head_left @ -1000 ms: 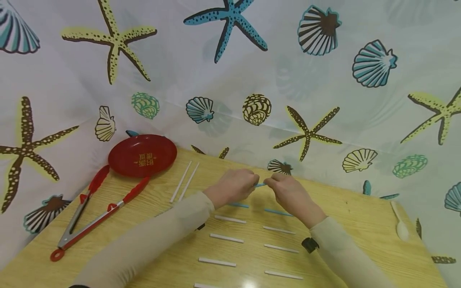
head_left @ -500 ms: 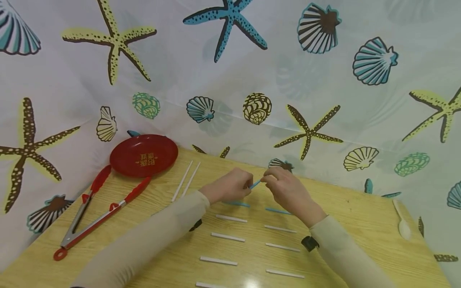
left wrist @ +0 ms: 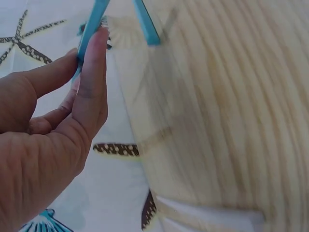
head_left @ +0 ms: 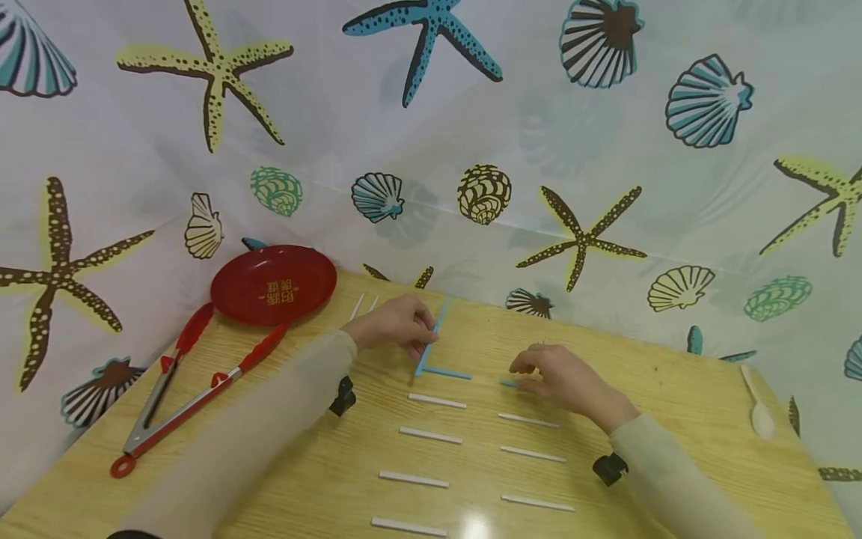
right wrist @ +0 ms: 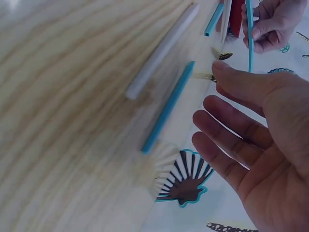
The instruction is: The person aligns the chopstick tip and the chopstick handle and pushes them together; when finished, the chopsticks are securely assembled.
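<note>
My left hand (head_left: 397, 326) pinches a long, thin blue stick (left wrist: 91, 31) between thumb and fingers. In the head view the stick slants, its lower end appearing by the left end of a short blue stick (head_left: 449, 373) on the table; I cannot tell whether they touch. My right hand (head_left: 562, 374) holds nothing, its fingers loosely bent and apart. It hovers by another short blue stick (right wrist: 168, 108), which it partly covers in the head view. Nearer to me lie two columns of white sticks, including a left one (head_left: 431, 436) and a right one (head_left: 533, 454).
At the back left a red plate (head_left: 272, 284) stands tilted by the patterned cloth, with red-tipped tongs (head_left: 182, 404) spread before it. Two white sticks (head_left: 357, 305) lie beside the plate, partly behind my left hand. A pale spoon (head_left: 759, 415) lies at the table's right edge.
Both hands were close together at the blue stick. My right hand has let go and moved right and nearer; my left has carried the stick leftward, and more of its length shows.
</note>
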Tool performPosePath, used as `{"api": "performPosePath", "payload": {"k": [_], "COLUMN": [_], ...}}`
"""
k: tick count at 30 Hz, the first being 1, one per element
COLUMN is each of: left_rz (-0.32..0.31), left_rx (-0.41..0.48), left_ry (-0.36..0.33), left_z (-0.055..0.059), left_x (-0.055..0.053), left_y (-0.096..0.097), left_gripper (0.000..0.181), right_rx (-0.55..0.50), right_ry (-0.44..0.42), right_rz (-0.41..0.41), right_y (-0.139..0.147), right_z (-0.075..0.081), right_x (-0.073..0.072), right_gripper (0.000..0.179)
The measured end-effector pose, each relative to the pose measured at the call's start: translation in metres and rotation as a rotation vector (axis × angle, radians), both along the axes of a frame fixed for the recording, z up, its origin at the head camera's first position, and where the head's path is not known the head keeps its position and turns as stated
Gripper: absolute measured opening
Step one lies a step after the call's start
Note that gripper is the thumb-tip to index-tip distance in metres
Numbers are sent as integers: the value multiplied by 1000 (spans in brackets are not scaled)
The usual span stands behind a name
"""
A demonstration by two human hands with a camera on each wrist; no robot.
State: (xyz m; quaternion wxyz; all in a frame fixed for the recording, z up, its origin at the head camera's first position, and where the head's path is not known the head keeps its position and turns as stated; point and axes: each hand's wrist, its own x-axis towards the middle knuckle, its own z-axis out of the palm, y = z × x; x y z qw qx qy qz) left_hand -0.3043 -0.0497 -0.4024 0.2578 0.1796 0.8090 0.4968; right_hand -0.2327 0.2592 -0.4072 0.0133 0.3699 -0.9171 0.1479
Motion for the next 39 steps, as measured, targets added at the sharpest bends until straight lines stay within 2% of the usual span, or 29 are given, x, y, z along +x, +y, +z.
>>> {"api": "performPosePath", "payload": {"k": [2, 6, 8, 14, 20, 27, 32, 39], "left_rz": [13, 17, 18, 50, 63, 79, 98, 122], "left_rx": [-28, -119, -161, -256, -346, -442, -513, -549], "left_ry": [-15, 5, 13, -35, -26, 55, 85, 91], "left_z": [-3, -4, -4, 0, 1, -3, -1, -2], "left_x": [-3, -5, -4, -1, -2, -5, -5, -6], "left_y": [-10, -29, -36, -48, -54, -54, -50, -48], "left_gripper": [15, 18, 18, 19, 16, 13, 13, 33], "right_rx": [-8, -22, -19, -14, -7, -8, -12, -20], "right_ry": [-52, -110, -121, -115, -111, -118, -117, -111], "right_rz": [-12, -29, -34, -40, -44, -40, -41, -37], "right_y": [4, 9, 11, 15, 18, 17, 17, 16], "right_z": [-4, -12, -15, -19, -21, -22, -22, -21], "right_x": [0, -1, -1, -2, -3, -3, -2, -2], "right_gripper": [19, 20, 20, 16, 12, 13, 12, 12]}}
